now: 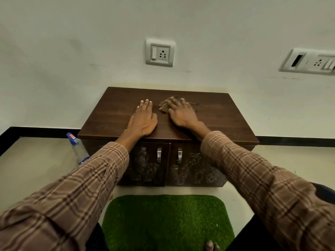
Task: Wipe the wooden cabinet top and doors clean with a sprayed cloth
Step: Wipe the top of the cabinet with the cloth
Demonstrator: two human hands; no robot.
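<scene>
Head view: the cloth (165,105), a crumpled brown rag with a striped weave, lies on the cabinet top (217,116) near its middle, its long axis running left to right. The right hand (182,113) presses flat on it, fingers spread, no closed grip. The left hand (144,119) rests palm-down just beside it, fingers together on bare dark wood grain. Below, two doors (195,171) with metal handles (159,154) show pale speckled smears. A clear spray bottle (78,150) stands left on the floor; a green grass-like mat (166,221) lies in front.
</scene>
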